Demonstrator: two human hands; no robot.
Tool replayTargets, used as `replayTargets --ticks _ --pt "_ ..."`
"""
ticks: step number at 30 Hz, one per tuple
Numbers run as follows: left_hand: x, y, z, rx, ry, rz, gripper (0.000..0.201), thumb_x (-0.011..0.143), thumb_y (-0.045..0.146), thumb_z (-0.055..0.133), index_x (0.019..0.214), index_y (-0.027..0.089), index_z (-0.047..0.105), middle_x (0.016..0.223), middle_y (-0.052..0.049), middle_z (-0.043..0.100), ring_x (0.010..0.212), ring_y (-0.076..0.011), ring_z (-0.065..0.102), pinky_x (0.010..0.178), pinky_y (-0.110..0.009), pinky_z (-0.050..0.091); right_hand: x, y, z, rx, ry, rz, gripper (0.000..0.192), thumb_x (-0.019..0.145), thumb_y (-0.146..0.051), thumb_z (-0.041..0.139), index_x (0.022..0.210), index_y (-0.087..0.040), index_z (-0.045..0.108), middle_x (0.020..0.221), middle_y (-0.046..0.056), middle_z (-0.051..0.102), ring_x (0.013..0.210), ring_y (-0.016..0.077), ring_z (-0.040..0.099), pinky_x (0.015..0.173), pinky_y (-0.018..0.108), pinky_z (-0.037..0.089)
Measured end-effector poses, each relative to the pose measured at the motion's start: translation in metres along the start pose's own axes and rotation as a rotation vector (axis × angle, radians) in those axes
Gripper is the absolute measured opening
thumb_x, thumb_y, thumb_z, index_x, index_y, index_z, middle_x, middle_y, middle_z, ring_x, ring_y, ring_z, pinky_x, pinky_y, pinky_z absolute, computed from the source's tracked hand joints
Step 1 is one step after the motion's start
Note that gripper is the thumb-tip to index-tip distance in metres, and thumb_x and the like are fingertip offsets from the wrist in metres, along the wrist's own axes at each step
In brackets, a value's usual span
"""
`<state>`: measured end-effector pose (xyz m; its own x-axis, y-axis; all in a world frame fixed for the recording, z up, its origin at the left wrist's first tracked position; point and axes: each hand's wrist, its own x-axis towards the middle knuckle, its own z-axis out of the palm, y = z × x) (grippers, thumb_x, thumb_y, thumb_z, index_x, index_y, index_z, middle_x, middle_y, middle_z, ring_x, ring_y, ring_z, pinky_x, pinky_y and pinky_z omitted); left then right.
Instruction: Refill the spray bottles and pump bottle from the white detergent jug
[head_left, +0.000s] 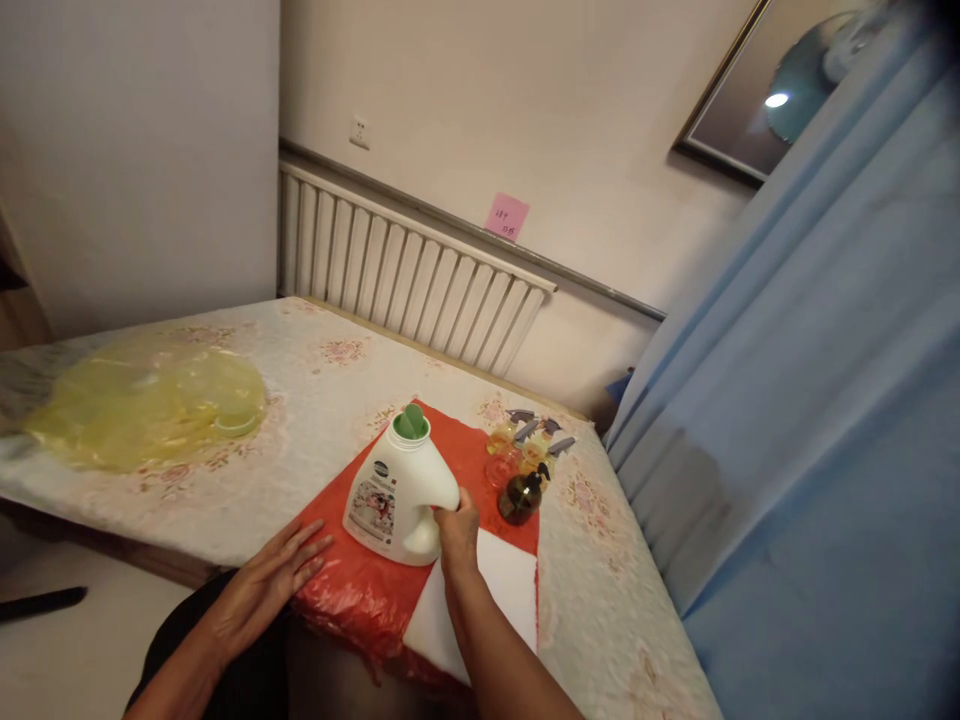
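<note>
A large white detergent jug [409, 490] with a picture label stands on a red plastic sheet [450, 435], its green pouring spout [411, 422] showing in the uncapped neck. My right hand [459, 530] is closed round the jug's handle on the right side. To the left of the jug, my left hand [281, 570] lies flat on the near edge of the red plastic with its fingers stretched out, apart from the jug. Under my right forearm lies a white sheet [506, 590], partly hidden by the arm.
Right of the jug stand a dark pump bottle [520, 497] and several small clear spray bottles [502, 465] with grey triggers. A yellow plastic bag [142, 400] is spread on the flowered cover [322, 400] at left. A radiator [405, 270] runs behind; a blue curtain [795, 350] hangs at right.
</note>
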<state>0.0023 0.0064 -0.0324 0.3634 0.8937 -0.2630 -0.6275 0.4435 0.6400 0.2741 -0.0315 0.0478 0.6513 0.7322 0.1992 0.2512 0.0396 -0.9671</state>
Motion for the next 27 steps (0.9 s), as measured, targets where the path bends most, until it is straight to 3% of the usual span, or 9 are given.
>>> replayTargets --ticks 8,13,16,21,27 --pt "0.003 0.0 -0.004 -0.013 -0.005 -0.017 0.041 0.082 0.022 0.074 0.122 0.026 0.065 0.146 -0.011 0.057 0.133 -0.0358 0.053 0.122 -0.055 0.025 -0.008 -0.007 -0.004 0.004 -0.054 -0.055 0.017 0.062 -0.019 0.054 0.075 -0.019 0.065 0.069 -0.003 0.066 0.069 0.0173 0.057 0.062 0.023 0.047" --pt "0.002 0.0 -0.004 -0.005 -0.022 -0.014 0.047 0.082 0.023 0.075 0.127 0.027 0.063 0.148 -0.011 0.056 0.132 -0.0357 0.053 0.121 -0.053 0.026 -0.011 -0.007 -0.018 0.081 -0.146 -0.099 0.053 0.061 -0.016 0.059 0.114 -0.019 0.068 0.109 0.005 0.075 0.099 0.0231 0.068 0.086 0.03 0.054" --pt "0.0 0.002 0.0 0.0 -0.011 -0.015 0.056 0.08 0.022 0.076 0.133 0.028 0.059 0.147 -0.012 0.056 0.133 -0.0362 0.051 0.12 -0.053 0.03 -0.008 -0.003 -0.029 0.113 -0.153 -0.093 0.062 0.065 -0.02 0.063 0.127 -0.017 0.061 0.117 0.009 0.073 0.105 0.0246 0.069 0.092 0.034 0.055" --pt "-0.003 0.004 0.004 -0.003 -0.003 -0.075 0.06 0.079 0.027 0.076 0.136 0.026 0.057 0.14 -0.011 0.063 0.136 -0.037 0.048 0.121 -0.053 0.027 -0.003 0.016 -0.052 0.096 -0.056 -0.056 0.049 0.067 -0.022 0.064 0.115 -0.015 0.067 0.099 0.011 0.077 0.092 0.0255 0.074 0.084 0.037 0.059" --pt "0.013 -0.002 -0.011 0.018 -0.066 -0.113 0.066 0.078 0.031 0.074 0.141 0.026 0.054 0.139 -0.009 0.064 0.14 -0.0359 0.043 0.121 -0.048 0.025 -0.002 0.051 -0.095 -0.017 0.131 0.014 0.035 0.064 -0.024 0.061 0.097 -0.015 0.07 0.086 0.009 0.077 0.079 0.0254 0.074 0.078 0.037 0.058"
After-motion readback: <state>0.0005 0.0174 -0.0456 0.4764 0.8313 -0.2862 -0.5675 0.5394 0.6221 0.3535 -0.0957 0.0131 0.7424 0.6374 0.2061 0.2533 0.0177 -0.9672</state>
